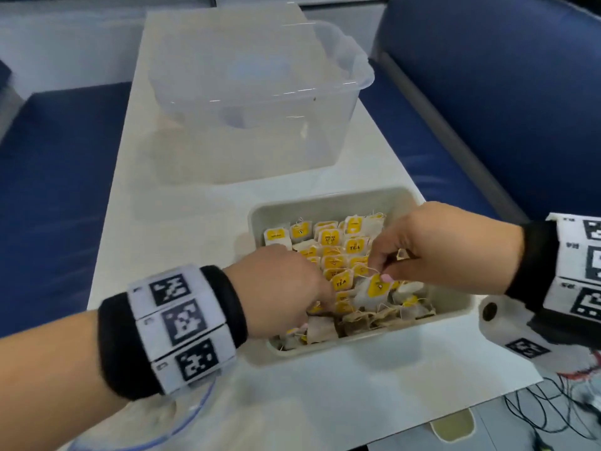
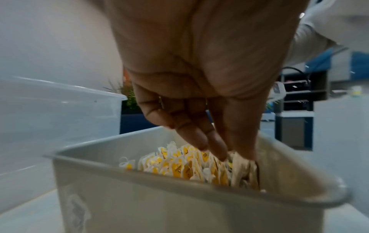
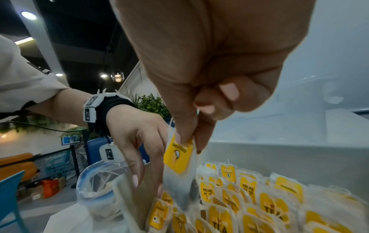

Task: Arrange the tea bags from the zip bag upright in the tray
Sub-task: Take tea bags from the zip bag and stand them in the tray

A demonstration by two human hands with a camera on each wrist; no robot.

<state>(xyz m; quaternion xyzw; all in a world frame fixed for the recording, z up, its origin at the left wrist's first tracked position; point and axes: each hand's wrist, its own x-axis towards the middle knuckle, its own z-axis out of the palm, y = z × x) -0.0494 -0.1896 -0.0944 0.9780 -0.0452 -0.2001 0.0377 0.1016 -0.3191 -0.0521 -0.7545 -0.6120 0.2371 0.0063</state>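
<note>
A grey tray (image 1: 328, 199) on the white table holds rows of upright tea bags (image 1: 331, 237) with yellow tags, and several loose ones lie flat along its near side. My right hand (image 1: 380, 275) pinches one tea bag (image 1: 374, 292) by its top edge and hangs it just above the rows; the right wrist view shows its yellow tag (image 3: 177, 157) under my thumb. My left hand (image 1: 318, 307) reaches into the tray's near-left part, its straight fingers (image 2: 211, 146) touching the bags there. The clear zip bag (image 1: 182, 428) lies at the table's near-left corner, under my left wrist.
A large clear plastic tub (image 1: 260, 92) stands on the table behind the tray. Blue bench seats (image 1: 58, 177) flank the narrow table. A white device with a marker (image 1: 507, 323) sits right of the tray, and cables (image 1: 559, 405) lie past the table's near-right edge.
</note>
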